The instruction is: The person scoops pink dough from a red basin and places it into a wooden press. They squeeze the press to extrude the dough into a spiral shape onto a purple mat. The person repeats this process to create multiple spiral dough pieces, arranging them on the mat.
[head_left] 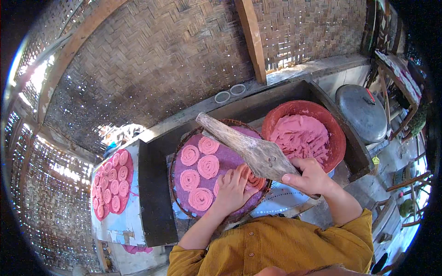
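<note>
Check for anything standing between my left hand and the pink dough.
The wooden tool in the right hand crosses the line from left hand to pink dough in this view; the red basin's rim lies beyond it.

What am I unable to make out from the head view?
Head: one pink spiral, partly covered by the left hand.
Head: part of the purple-lined tray, behind the wooden paddle.
Head: anything beneath the grey metal lid.
Head: lower-right green object, too small to identify.
</note>
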A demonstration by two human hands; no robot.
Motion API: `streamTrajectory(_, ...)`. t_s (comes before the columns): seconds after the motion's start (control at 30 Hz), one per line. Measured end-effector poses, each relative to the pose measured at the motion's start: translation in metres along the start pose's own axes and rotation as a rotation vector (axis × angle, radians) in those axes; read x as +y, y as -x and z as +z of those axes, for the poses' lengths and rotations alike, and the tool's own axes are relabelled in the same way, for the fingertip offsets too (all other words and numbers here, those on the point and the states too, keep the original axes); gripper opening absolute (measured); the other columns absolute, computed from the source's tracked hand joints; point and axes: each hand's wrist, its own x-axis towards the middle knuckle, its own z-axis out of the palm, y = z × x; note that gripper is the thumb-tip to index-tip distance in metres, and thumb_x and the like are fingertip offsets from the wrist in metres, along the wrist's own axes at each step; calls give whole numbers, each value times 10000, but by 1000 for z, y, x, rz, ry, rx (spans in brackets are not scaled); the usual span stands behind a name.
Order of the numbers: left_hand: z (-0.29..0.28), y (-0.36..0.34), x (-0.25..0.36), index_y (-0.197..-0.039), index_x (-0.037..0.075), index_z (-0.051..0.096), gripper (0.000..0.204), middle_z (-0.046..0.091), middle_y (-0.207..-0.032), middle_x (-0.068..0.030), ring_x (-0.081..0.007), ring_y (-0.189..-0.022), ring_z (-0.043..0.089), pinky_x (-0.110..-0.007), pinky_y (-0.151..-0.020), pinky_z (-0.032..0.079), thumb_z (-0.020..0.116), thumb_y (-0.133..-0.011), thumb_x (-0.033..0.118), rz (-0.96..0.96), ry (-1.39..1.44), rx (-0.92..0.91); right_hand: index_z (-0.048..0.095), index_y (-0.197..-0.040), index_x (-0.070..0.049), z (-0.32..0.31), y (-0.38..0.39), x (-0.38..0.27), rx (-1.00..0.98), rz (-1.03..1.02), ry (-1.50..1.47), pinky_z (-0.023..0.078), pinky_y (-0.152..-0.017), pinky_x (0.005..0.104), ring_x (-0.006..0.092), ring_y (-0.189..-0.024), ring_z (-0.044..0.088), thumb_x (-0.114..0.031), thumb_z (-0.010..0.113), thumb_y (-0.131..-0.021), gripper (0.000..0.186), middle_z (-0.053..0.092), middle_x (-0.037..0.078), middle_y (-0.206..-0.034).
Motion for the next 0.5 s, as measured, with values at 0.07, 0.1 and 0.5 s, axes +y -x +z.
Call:
streamTrajectory(0.07, 1, 2, 0, -1153, 11, 455, 627, 380, -1222, -117, -298, -1042, 371, -436, -857, 271, 514, -748, 486, -11, -3, -29, 585, -900, 50, 1, 1, 1, 1, -8, 1, 453, -695, 385, 347, -779, 595, -393, 614, -727, 476, 590, 225, -772)
streamTrajectory(0.1, 3, 5, 1, -1142, 10, 460, 628, 370, -1223, -143, -328, -1072, 347, -463, -889, 243, 504, -752, 501, -24, 15, -56, 586, -900, 49, 1, 1, 2, 1, -13, 1, 453, -696, 384, 345, -782, 595, -392, 615, -726, 475, 590, 225, -775)
streamTrajectory(0.5, 8, 11, 2, -1240, 0, 352, 796, 263, -1324, -134, -342, -1147, 300, -525, -918, 214, 463, -725, 597, 11, 22, -212, 589, -886, 37, 2, 4, 2, 18, 13, -15, 455, -677, 384, 345, -763, 598, -409, 611, -726, 475, 585, 218, -744)
